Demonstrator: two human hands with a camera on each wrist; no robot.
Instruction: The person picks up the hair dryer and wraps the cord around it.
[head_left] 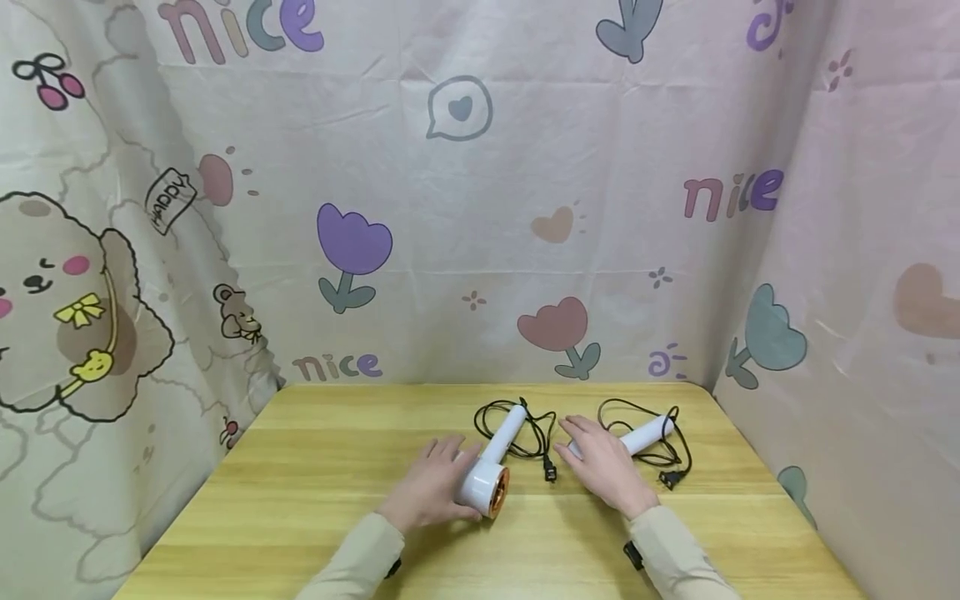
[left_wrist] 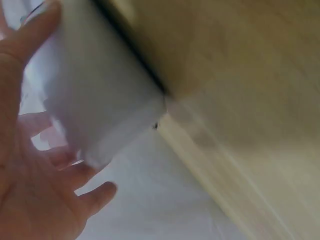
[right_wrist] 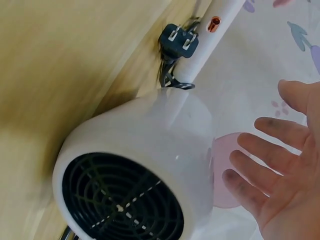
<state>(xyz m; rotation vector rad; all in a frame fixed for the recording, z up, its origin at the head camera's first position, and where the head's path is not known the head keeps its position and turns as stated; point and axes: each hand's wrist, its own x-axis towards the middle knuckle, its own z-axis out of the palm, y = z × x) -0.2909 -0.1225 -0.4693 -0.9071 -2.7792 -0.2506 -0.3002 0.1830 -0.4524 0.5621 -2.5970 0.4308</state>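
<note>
My left hand (head_left: pixel 437 483) lies around the white barrel of the left hair dryer (head_left: pixel 480 486), thumb on its near side and fingers on its far side. In the left wrist view the thumb overlaps the white barrel (left_wrist: pixel 100 85), with several fingers partly hidden behind it. This hair dryer has an orange-rimmed end turned right and its handle pointing away. At the right, my right hand (head_left: pixel 606 467) is over the head end of another white hair dryer (head_left: pixel 647 435), covering much of it. The right wrist view shows that hand's fingers (right_wrist: pixel 270 150) spread, apart from a white barrel with a black grille (right_wrist: pixel 120 200).
A black cord (head_left: pixel 487 408) with a plug (head_left: pixel 551 472) loops around the left dryer's handle. The right dryer's cord (head_left: pixel 633 403) coils behind it, ending in a plug (head_left: pixel 672 479). Both lie on a wooden table (head_left: pixel 300 467), with printed curtains (head_left: pixel 465 208) behind and at the sides.
</note>
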